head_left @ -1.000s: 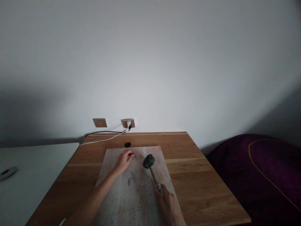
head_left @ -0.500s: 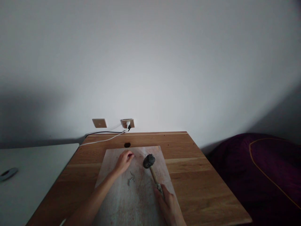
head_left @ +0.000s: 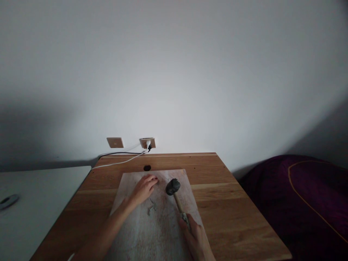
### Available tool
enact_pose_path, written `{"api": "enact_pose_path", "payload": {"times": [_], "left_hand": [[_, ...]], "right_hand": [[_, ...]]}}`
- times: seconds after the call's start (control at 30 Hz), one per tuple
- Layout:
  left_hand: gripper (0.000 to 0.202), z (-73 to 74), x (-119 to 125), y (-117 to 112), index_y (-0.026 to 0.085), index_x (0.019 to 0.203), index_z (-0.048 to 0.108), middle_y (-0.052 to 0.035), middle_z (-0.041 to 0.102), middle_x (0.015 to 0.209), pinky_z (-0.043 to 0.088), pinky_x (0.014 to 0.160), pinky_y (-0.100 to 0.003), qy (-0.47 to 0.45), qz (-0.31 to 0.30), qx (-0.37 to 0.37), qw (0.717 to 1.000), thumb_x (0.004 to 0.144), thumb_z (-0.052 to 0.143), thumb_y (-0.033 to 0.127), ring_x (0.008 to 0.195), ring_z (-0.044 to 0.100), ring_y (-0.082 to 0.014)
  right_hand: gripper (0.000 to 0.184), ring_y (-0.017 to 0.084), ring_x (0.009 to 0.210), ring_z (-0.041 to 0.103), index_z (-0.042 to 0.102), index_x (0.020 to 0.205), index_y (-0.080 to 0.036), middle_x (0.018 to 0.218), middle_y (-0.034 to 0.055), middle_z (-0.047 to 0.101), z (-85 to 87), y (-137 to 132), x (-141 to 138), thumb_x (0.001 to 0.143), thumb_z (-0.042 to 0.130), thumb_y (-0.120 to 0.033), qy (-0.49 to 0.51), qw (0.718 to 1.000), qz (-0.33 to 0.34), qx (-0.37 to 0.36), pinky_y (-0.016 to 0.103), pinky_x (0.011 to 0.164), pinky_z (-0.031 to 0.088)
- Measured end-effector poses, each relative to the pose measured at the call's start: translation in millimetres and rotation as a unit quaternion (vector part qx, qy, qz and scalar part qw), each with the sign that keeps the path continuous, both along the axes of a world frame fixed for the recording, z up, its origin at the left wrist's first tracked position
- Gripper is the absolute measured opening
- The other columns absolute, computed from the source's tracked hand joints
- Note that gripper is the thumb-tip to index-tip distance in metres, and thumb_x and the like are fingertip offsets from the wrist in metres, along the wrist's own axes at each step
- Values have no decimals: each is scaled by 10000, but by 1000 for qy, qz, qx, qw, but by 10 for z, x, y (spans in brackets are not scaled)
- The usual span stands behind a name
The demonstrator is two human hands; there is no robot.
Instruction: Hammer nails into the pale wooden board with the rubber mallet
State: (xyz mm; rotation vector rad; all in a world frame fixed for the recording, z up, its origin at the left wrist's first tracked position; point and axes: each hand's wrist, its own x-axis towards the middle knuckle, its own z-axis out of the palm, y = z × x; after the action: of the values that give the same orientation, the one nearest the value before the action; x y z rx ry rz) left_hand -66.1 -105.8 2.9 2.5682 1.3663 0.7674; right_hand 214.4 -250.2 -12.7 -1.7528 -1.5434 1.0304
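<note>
My right hand [head_left: 196, 235] is wrapped around the patterned grip of a rubber mallet [head_left: 178, 201]. The mallet's black head is over the upper right of a worn, whitish wooden board [head_left: 152, 237]. Near the board's far edge, my left hand [head_left: 145, 186] reaches in from the left, its fingers bent and close together, tips pointing toward the mallet head. Whatever lies between those fingertips is too small to tell. Several small metal nails [head_left: 150, 209] lie in a loose pile just below my left hand. A thin light sliver, perhaps a nail, shows beside the mallet head.
Under the board is a brown wooden table [head_left: 231, 214] against the wall. A cable hole [head_left: 147, 168] is behind the board, and a white cable [head_left: 119, 164] runs to the wall socket [head_left: 151, 144]. A white surface [head_left: 32, 217] adjoins left; a purple beanbag-like shape [head_left: 272, 195] stands right.
My left hand has moved slightly right toward the mallet head, and its fingers reach out farther. The mallet and my right hand have barely moved.
</note>
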Motion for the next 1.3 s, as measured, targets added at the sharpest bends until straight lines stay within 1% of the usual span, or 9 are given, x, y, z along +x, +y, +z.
{"api": "enact_pose_path", "payload": {"times": [0.1,0.17,0.33,0.43,0.6,0.73,0.97,1.13,1.3], "left_hand": [[222,160,-4,57,212,951,704,-47,690,975,460,959,-366,116,-64,11,991,868,607,31,1001,618,-223],[161,247,-9,109,206,864,685,-39,676,890,448,936,-367,159,-78,16,984,888,624,59,952,613,-223],[140,336,19,168,205,888,692,-42,688,877,442,917,-348,179,-75,-1,981,864,666,69,951,631,-226],[202,340,68,163,207,950,716,-47,706,897,459,898,-339,142,-31,-25,989,829,668,52,935,652,-231],[207,264,110,176,200,906,748,-47,742,909,487,825,-287,-35,64,-87,994,804,653,47,898,687,-210],[185,151,89,195,194,902,758,-46,772,905,502,809,-279,-131,89,-115,981,825,642,72,857,710,-198],[143,14,101,170,190,914,747,-51,775,899,528,796,-294,-164,88,-116,976,871,618,145,839,718,-198],[154,-74,105,145,190,909,739,-55,751,891,553,798,-303,-185,96,-72,975,852,613,122,824,701,-188],[157,-110,90,131,187,910,746,-58,740,903,563,809,-293,-191,91,-73,975,865,612,118,829,701,-177]], "right_hand": [[896,317,951,742,722,1168,-185,940,141,796,20,-5,-6,863,299,-912,14,1000,6,-2,310,792,546],[862,314,946,743,730,1137,-194,945,137,799,30,-4,-6,877,304,-897,18,1000,10,-2,304,782,545],[836,306,995,732,738,1146,-213,988,124,802,-25,9,14,856,364,-903,16,1000,0,0,301,843,543],[893,309,1005,727,720,1205,-187,980,135,795,-83,6,23,841,362,-919,17,1000,-12,-3,309,842,542],[848,298,955,726,732,1132,-191,945,122,788,-46,-6,9,851,373,-906,28,999,-12,7,315,848,540],[820,279,903,722,733,1065,-192,884,104,780,47,4,-3,872,353,-892,42,999,11,2,296,801,543],[875,290,943,720,724,1090,-176,923,116,788,65,13,3,841,347,-925,40,999,5,4,300,821,540],[901,313,973,738,707,1148,-163,937,136,794,53,21,12,861,309,-918,41,999,28,-18,309,820,535],[919,324,1050,724,700,1186,-147,1030,160,795,11,24,31,845,346,-923,36,999,13,-16,317,867,532]]}}
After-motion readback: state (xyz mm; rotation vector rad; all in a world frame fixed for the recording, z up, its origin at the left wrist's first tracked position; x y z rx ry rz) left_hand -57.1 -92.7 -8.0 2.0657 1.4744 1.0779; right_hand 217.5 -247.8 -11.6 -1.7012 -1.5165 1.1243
